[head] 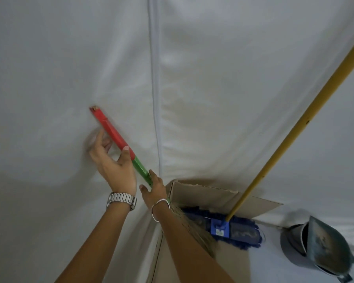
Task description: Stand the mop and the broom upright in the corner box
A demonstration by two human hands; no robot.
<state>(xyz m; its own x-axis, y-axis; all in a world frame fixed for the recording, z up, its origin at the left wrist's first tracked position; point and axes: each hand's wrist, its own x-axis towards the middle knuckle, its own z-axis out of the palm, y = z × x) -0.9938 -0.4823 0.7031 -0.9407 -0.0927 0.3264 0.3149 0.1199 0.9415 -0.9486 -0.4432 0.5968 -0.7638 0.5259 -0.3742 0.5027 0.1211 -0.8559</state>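
A cardboard box [204,196] stands open in the corner of two white walls. The mop's blue head [229,227] lies across the box's top, and its yellow handle [307,119] leans up to the right. The broom has a red and green handle [119,137] tilted up to the left against the wall, with its straw bristles [194,225] down in the box. My left hand [112,160] is spread, thumb touching the red part of the handle. My right hand [153,190] holds the green lower part, near the box's left edge.
A grey metal dustpan [327,250] and a grey bucket-like pan [292,240] sit on the floor to the right of the box. White walls close in on the left and behind.
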